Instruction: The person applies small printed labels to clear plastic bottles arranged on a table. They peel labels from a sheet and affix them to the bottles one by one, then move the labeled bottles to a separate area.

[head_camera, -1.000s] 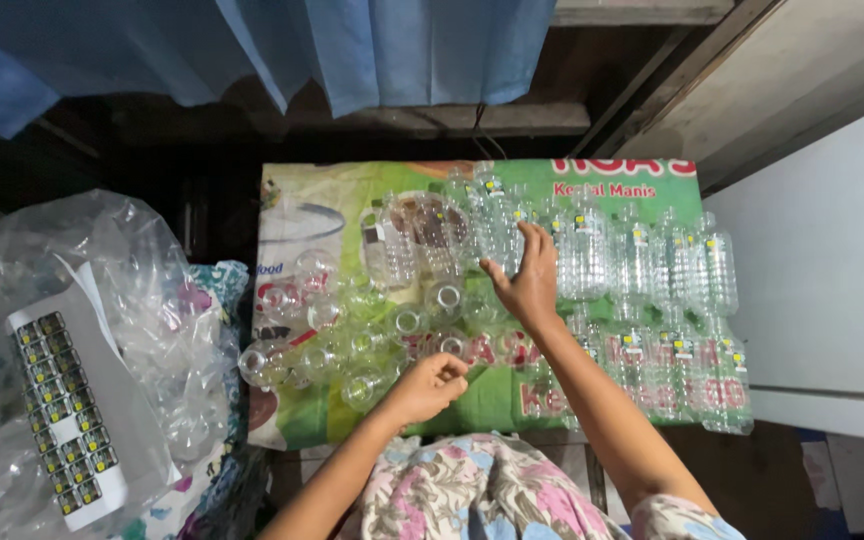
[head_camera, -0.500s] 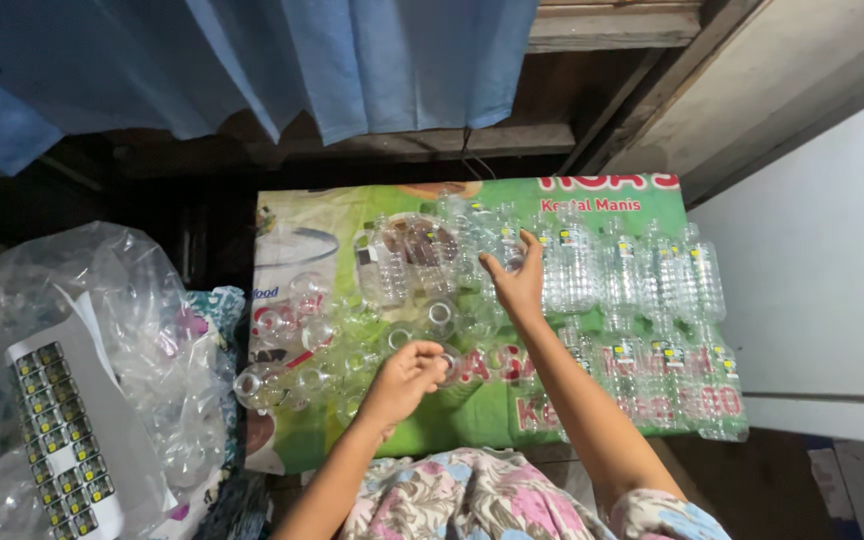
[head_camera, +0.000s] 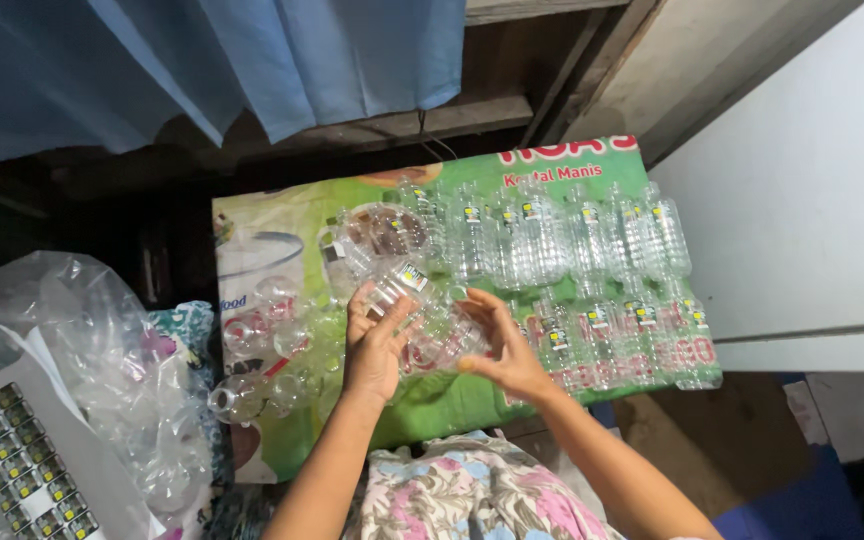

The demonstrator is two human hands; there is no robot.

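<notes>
Both the left hand (head_camera: 374,345) and right hand (head_camera: 504,350) grip one clear bottle (head_camera: 422,305) above the green sheet (head_camera: 452,400). Roughly a dozen bottles (head_camera: 592,250) lie in two rows on it, right of the held one.

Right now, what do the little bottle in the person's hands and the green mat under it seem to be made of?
The bottle, held between the left hand and right hand, looks like thin clear plastic: you see through it, and its ribs catch glints. The green mat seems a printed plastic sheet or sack, slightly glossy, though coated card is possible.
</notes>
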